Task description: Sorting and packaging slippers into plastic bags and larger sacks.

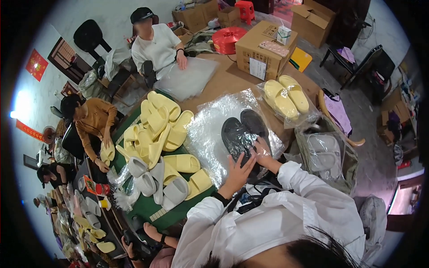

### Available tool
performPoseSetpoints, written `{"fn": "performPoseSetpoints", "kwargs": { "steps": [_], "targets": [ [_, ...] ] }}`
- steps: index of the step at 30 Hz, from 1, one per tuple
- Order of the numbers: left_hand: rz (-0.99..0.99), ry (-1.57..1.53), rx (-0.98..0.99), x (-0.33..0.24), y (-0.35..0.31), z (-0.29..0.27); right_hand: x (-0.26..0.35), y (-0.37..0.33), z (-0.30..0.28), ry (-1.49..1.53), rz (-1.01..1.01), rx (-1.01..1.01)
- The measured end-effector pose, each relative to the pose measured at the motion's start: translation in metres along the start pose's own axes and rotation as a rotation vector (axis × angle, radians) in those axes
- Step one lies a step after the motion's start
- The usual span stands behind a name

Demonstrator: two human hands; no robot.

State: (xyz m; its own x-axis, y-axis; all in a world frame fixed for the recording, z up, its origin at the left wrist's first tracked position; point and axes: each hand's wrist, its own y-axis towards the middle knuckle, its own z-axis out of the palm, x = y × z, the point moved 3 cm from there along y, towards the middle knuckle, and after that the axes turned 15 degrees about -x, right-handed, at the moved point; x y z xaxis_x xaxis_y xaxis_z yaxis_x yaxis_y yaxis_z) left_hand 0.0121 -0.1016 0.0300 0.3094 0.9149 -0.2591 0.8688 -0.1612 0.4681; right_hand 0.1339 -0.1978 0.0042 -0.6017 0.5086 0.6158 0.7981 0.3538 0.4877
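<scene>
1. Left hand (239, 172): reached forward from white sleeve, dark band on wrist, fingers spread, palm down, pressing flat.
2. Right hand (262, 154): just beside left, fingers curled down, also pressing.
3. Both forearms bent, converging ahead of chest.

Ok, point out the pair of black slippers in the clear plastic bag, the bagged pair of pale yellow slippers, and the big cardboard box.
Pair of black slippers (243, 131): head view, left slipper's upper.
Bagged pair of pale yellow slippers (286, 96): head view, between the straps.
Big cardboard box (257, 53): head view, front face.
</scene>
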Motion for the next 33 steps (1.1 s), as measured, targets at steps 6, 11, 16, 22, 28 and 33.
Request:
{"fn": "performPoseSetpoints", "kwargs": {
  "steps": [6,11,16,22,28,33],
  "targets": [
    [-0.153,0.027,-0.638,0.021,-0.024,-0.004,0.019,0.001,0.008,0.069,-0.075,-0.189],
    [-0.747,-0.405,-0.507,0.054,-0.025,0.002,0.024,0.006,0.015,0.085,-0.018,-0.204],
    [-0.621,-0.216,-0.356,0.073,-0.072,0.059,0.053,0.027,0.036,-0.074,0.048,-0.120],
    [-1.412,-1.413,-0.036,0.038,-0.051,0.048,0.056,0.054,0.048,-0.169,-0.057,-0.022],
    [-1.199,-1.396,-0.114,0.046,-0.024,0.022,0.054,0.022,0.024,0.095,0.012,0.386],
    [-1.370,-1.647,-0.286,0.044,-0.006,0.007,0.062,-0.003,-0.050,0.240,0.380,0.748]
  ]
}}
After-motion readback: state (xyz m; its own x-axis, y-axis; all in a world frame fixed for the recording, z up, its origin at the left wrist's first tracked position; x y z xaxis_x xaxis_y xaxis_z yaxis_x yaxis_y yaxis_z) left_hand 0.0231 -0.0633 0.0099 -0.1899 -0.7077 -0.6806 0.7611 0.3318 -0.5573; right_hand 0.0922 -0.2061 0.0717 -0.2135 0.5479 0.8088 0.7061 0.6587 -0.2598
